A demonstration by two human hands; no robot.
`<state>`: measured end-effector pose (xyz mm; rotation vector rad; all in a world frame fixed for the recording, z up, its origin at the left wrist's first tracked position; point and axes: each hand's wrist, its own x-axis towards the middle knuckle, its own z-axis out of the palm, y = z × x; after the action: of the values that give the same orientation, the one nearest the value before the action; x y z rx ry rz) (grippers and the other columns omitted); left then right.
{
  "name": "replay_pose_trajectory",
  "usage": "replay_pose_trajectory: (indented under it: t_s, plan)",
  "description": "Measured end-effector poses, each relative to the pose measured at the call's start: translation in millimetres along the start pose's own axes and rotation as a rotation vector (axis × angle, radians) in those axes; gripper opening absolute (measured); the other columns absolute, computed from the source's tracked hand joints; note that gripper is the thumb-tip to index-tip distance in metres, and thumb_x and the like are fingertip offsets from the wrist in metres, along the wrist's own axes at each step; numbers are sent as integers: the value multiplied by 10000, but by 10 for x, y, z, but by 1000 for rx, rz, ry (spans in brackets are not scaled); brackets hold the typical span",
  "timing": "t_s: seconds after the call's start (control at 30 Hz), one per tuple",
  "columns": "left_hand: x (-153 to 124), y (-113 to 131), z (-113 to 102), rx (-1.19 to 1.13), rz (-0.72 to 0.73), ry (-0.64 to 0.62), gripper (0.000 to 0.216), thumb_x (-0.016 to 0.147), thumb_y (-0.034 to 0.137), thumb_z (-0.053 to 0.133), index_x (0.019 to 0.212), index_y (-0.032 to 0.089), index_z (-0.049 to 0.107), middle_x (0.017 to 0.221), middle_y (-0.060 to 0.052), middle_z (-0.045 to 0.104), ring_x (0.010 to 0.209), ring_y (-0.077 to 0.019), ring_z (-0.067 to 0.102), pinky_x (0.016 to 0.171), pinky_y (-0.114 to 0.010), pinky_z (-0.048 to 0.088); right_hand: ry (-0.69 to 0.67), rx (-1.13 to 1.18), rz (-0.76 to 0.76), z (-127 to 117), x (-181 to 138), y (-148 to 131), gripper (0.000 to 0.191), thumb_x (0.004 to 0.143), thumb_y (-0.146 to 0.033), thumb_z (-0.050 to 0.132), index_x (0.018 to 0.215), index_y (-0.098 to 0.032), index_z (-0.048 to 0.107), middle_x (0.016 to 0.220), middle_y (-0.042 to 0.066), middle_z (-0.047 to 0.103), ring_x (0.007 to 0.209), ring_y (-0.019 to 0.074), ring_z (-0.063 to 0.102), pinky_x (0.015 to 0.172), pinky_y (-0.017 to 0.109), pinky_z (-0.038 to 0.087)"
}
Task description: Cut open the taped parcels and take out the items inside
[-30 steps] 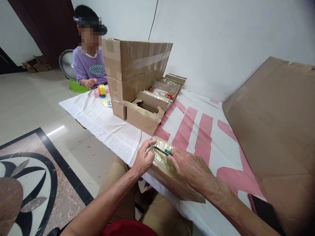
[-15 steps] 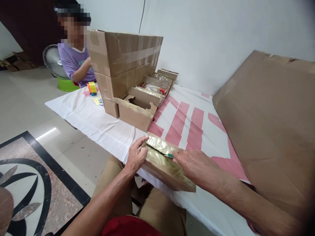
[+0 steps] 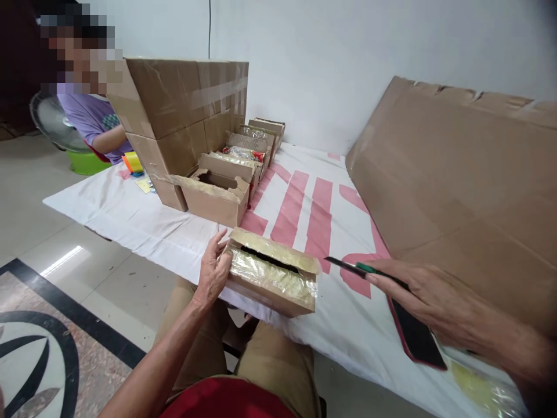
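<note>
A small cardboard box (image 3: pixel 270 293) lies near the table's front edge, its taped top slit lengthwise so a dark gap shows. My left hand (image 3: pixel 214 264) grips the box's left end, thumb on the top and fingers behind. To the right of the box, my right hand (image 3: pixel 418 290) is closed round a utility knife (image 3: pixel 361 268) with a green part on its handle. The dark blade points left toward the box without touching it. Below my right hand lies a dark phone-like slab (image 3: pixel 415 334) with a red edge.
Stacked cartons (image 3: pixel 174 110) stand at the back left, with a row of opened boxes (image 3: pixel 221 188) beside them. A large cardboard sheet (image 3: pixel 448 180) leans at the right. A person in a purple shirt (image 3: pixel 82 116) sits beyond the stack, near a fan (image 3: pixel 47 122).
My right hand has drawn the knife out of the box top and away to the right. The slit now gapes wider. My left hand still holds the left end.
</note>
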<state>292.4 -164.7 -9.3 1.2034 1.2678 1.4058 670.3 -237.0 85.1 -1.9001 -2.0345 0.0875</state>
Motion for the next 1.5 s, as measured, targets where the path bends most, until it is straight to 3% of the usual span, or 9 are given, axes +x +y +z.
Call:
replay_pose_trajectory:
  t_s: [0.13,0.33,0.5,0.67,0.8,0.93,1.17,1.33,1.5]
  plan:
    - [-141,83,-119,76,28,-27,467,847,437,689,1236,181,728,1280,-120,752,1241,-303,665,1103,-425,495,-80,-105,5,555,-270,118,494,1002,-379,375,1244,-145,736,1241,177,763,1117,341,720,943,474,558]
    - [-267,64,-231,197,49,41,439,762,373,760,1167,203,753,1227,-101,766,1180,-308,684,1085,-440,504,-38,-309,57,1486,-602,259,404,1003,-265,410,1243,-131,706,985,163,763,900,311,714,798,428,533]
    - [-295,47,-238,224,102,45,409,766,362,775,1151,226,754,1178,-89,762,1146,-299,689,1068,-435,511,134,-134,-5,1103,-488,96,386,1040,-386,417,1093,-210,756,1063,127,776,978,302,722,799,427,537]
    - [-343,-24,-231,140,39,19,512,843,398,743,1313,211,662,1324,-125,706,1213,-292,667,1077,-437,507,195,174,-391,544,-307,-897,276,1074,-258,469,1193,-210,714,1121,80,776,1040,214,724,908,340,571]
    - [-409,-114,-218,17,5,-26,624,875,412,721,1441,215,550,1428,-153,637,1300,-296,628,1102,-444,500,51,-117,-523,652,-134,-1469,337,1059,-231,470,1301,-102,665,1234,160,753,1092,306,695,911,439,568]
    - [-446,-180,-193,-19,-13,-48,640,861,333,707,1465,224,526,1513,-158,579,1285,-284,640,1101,-446,505,26,-337,-448,802,65,-1511,368,1017,-242,560,1326,-57,637,1194,193,752,1046,337,676,875,462,528]
    - [-340,-129,-387,-226,-3,-9,615,713,149,584,1324,197,637,1363,-111,707,1297,-278,652,1137,-468,485,147,-282,-466,561,58,-1569,198,943,-205,668,1138,-173,678,1005,99,742,932,283,607,809,402,418]
    - [-322,230,-555,4,260,-17,410,882,208,623,1285,234,695,1388,-86,710,1331,-276,636,1169,-472,459,38,-134,-601,497,-297,-1744,84,939,-208,683,1023,-204,678,885,43,696,806,248,578,764,400,391]
    - [-360,360,-448,450,589,-310,277,910,141,630,1133,251,754,1240,-75,779,1281,-286,661,1124,-500,480,-173,106,-532,484,-300,-1660,165,1036,-193,536,983,-209,692,926,48,718,832,221,633,765,374,479]
